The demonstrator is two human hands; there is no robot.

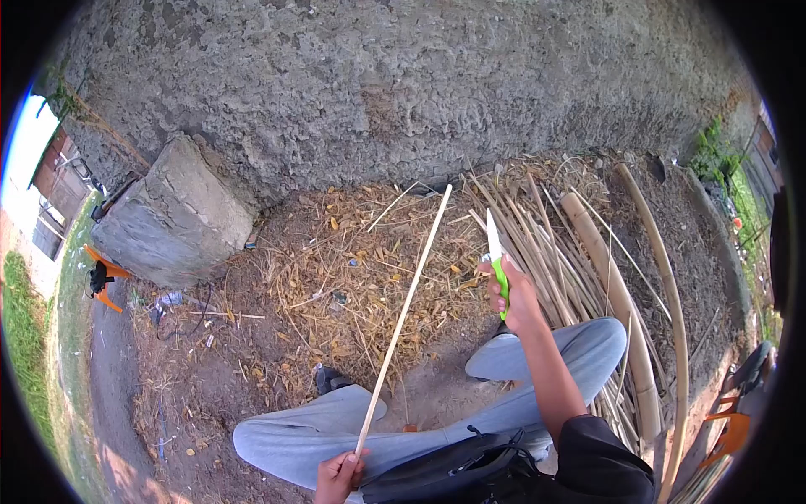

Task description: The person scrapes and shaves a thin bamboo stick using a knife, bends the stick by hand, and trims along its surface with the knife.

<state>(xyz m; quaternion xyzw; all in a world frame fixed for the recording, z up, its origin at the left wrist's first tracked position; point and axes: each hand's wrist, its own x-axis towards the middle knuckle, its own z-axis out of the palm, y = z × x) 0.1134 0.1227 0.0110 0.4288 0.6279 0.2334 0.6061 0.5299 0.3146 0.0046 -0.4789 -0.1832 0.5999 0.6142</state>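
My right hand (519, 294) is closed around the green handle of a knife (497, 244), its pale blade pointing up and away from me. Low in the view, near my lap, my left hand (337, 475) grips the lower end of a long, thin, pale bamboo strip (403, 315). The strip slants up and to the right over the ground, its far end free. A gap lies between the knife and the strip, so they do not touch. To the right of the knife lies a bundle of split bamboo strips (537, 244).
A thick bamboo pole (617, 294) and a curved pole (667, 294) lie at the right. Dry shavings (336, 260) cover the ground before my bent legs. A concrete block (180, 218) stands left, against a rough wall (403, 84). An orange object (730, 433) is at lower right.
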